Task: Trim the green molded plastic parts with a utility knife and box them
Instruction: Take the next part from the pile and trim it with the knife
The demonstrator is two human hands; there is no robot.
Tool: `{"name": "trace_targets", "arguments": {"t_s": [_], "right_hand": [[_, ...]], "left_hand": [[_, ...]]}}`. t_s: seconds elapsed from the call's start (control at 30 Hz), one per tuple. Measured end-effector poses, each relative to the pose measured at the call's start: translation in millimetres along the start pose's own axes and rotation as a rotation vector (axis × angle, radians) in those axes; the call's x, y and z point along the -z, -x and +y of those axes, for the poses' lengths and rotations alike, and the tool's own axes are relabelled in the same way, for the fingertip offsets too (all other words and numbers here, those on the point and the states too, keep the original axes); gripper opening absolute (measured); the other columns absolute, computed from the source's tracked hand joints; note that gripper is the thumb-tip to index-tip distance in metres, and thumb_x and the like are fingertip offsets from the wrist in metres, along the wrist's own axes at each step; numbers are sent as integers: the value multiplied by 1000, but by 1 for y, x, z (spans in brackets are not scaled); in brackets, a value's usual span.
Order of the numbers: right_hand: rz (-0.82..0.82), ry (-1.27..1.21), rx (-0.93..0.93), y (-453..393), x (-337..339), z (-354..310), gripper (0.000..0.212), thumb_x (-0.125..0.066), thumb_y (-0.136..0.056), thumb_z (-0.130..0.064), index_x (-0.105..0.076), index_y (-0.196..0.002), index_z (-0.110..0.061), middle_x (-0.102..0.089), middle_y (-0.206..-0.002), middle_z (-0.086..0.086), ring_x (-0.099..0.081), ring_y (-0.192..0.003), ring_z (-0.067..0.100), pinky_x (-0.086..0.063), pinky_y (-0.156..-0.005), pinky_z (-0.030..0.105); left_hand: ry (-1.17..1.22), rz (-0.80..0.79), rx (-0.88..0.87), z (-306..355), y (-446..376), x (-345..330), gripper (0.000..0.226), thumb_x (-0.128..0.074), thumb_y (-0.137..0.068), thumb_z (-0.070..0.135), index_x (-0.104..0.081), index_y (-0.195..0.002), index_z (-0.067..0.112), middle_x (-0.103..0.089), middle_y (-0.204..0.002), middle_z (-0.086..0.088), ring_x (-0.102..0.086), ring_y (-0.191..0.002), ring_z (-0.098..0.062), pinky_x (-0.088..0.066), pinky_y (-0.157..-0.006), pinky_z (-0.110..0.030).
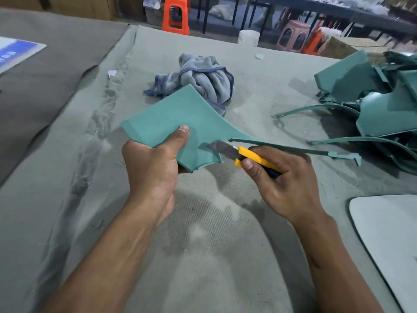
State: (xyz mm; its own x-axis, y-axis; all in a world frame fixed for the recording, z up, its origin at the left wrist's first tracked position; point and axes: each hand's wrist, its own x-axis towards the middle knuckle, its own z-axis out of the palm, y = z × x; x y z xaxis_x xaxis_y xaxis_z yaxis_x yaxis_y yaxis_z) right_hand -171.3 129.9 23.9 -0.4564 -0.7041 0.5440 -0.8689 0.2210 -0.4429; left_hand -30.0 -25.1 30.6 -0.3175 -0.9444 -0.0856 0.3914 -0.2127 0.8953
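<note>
- Right hand (286,177) is wrapped round the yellow knife (252,158), thumb on the slider end, blade out and pointing left.
- Blade tip sits right at the notch of the green part (178,118), where the broad panel narrows into a long thin strip (293,149).
- That strip runs off to the right, passing just behind the right hand's knuckles, long axis roughly in line with the knife.
- Left hand (153,163) grips the panel's near edge, thumb pressed on top, holding it up off the desk (225,256).
- So the cut looks set to run along the strip's root: knife hand nearer the strip, left hand steadying the panel.
- Further out: a crumpled towel (203,75) behind, a pile of green parts (379,102) far right.
- No box in view to tell.
</note>
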Motion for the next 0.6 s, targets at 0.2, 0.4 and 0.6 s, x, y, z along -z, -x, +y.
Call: {"name": "trace_targets", "arguments": {"t_s": [0.2,0.4,0.6], "right_hand": [[172,59,31,-1,-9,-6,30,-61,-103,-42,-78,-97,-17,-61,-71,-9,-56,-62,15,-44,-52,38],[151,104,1,-1,-13,-7,32,-60,-102,-44,-79,-99,-19,-65,-73,-8,-58,-63,18,-44,-51,36],[95,-14,85,1,-2,6,26,-66,-101,-39,-81,-95,-19,-64,-71,-10,-60,-63,15,-45,-52,37]], "left_hand": [[61,66,-3,0,-2,0,16,-80,-83,3,-73,-89,17,-80,-88,2,-77,-81,-20,-57,-54,-32],[100,62,-8,2,-1,-3,18,-79,-83,1,-73,-89,17,-80,-87,5,-77,-81,-16,-58,-56,-32],[107,32,8,0,1,-3,19,-78,-83,-1,-74,-91,16,-80,-91,1,-77,-83,-19,-60,-60,-35]]}}
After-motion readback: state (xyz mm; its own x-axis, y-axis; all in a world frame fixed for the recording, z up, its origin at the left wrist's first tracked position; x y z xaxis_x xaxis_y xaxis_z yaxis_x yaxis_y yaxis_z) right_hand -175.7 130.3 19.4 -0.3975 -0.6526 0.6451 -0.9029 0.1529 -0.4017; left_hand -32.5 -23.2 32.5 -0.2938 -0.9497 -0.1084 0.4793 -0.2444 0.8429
